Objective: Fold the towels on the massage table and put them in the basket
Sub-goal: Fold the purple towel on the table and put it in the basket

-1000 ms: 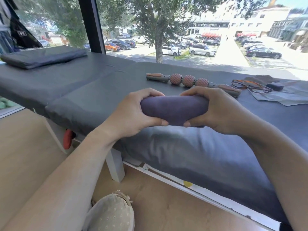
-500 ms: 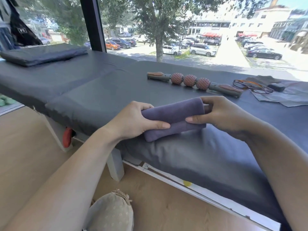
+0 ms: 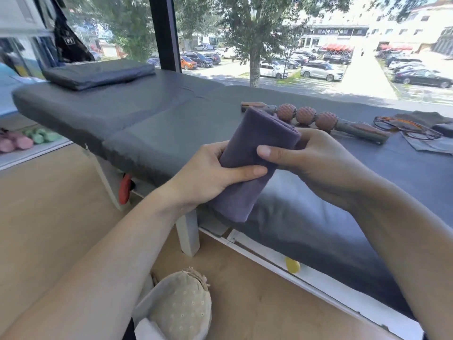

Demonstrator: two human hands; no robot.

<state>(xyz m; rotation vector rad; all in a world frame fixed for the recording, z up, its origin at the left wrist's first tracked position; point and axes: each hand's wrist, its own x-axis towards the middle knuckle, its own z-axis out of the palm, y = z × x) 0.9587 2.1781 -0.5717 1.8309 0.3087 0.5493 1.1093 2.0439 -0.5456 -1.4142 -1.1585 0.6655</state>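
We grip the soft, light folded towel point(image 3: 255, 153) mid-length, left hand point(image 3: 210, 175) and right hand point(image 3: 311, 160) curled around it.

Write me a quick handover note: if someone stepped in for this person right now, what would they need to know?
Left hand: grips the folded purple towel at its middle.
Right hand: pinches the towel's right side, thumb on the front.
The towel is held tilted above the near edge of the massage table.
Done: this towel looks folded.
Left: put it in the basket; what looks like the basket stands on the floor below, with a cloth bundle in it.
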